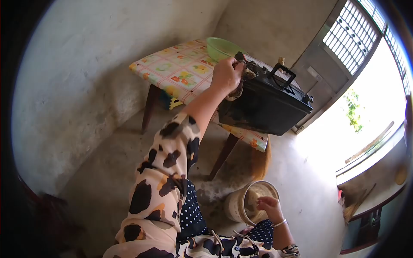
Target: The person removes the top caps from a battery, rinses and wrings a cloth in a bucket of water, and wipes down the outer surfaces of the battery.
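Observation:
My left hand (226, 76) reaches far forward, its fingers closed on a dark, wet-looking rag (235, 92). The rag presses against the top left edge of a black box (262, 105) with a carrying handle (282, 77) and small fittings along its top. That box sits tilted in my view at the table's near edge. Lower down, my right hand (270, 206), with a bracelet at the wrist, hangs over the mouth of a pale bucket (234, 206). Its fingers are loosely bent and apart, with nothing seen in them.
A table (172, 64) with a fruit-patterned cover carries a green basin (221, 48) behind the box. Broom-like bristles (261, 161) hang beside the table, near the bucket. A grey door (318, 81) stands by a bright doorway at right. A wall (86, 64) runs along the left.

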A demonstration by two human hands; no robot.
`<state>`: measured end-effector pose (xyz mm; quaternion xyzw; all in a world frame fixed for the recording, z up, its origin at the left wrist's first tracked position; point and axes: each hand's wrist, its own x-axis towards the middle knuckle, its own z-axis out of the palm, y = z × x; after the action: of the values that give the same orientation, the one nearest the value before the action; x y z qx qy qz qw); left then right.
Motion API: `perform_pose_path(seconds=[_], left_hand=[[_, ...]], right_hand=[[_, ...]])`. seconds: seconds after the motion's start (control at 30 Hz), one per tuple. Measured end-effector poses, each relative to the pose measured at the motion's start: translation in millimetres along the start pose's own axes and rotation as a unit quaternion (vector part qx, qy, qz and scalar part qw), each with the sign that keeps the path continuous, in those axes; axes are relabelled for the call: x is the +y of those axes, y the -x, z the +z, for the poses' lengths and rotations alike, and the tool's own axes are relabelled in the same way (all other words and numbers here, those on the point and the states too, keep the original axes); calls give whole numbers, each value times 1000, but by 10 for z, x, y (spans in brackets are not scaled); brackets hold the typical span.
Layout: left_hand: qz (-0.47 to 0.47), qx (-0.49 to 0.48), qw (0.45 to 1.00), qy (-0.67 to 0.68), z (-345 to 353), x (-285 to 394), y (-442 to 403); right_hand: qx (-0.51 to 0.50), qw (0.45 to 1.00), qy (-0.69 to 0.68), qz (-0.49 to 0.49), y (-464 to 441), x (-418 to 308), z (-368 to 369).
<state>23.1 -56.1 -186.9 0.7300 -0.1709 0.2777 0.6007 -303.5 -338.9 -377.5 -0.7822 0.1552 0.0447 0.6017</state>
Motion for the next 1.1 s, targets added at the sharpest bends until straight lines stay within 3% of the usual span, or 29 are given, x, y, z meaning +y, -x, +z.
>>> perform_pose_path(seconds=[0.17,0.23,0.3,0.37,0.43,0.57,0.63,0.77,0.9,0.97,1.1], left_hand=[[122,82,989,-33,5,83,557],[122,0,992,-24,-84,114,812],[158,-10,987,33,-54,38,1029],[187,10,982,16,-54,-14,928],[168,109,980,-2,-72,64,690],[182,105,976,-64,175,51,489],[203,171,956,-126,295,54,631],[244,111,947,-176,206,30,859],[301,63,936,-169,-4,-82,878],[294,109,939,-144,-81,10,754],[316,107,927,-171,62,49,662]], right_hand=[[2,997,-23,67,130,260,33],[0,993,-65,103,94,233,151],[-4,994,-60,92,30,234,207],[-43,996,-47,60,18,345,227],[-49,995,-54,74,77,458,190],[-4,991,-77,111,192,594,109],[12,985,-105,138,189,669,113],[27,987,-80,135,137,807,129],[-4,980,-160,122,96,890,157],[8,982,-141,123,104,1004,156],[31,976,-161,141,190,1207,111]])
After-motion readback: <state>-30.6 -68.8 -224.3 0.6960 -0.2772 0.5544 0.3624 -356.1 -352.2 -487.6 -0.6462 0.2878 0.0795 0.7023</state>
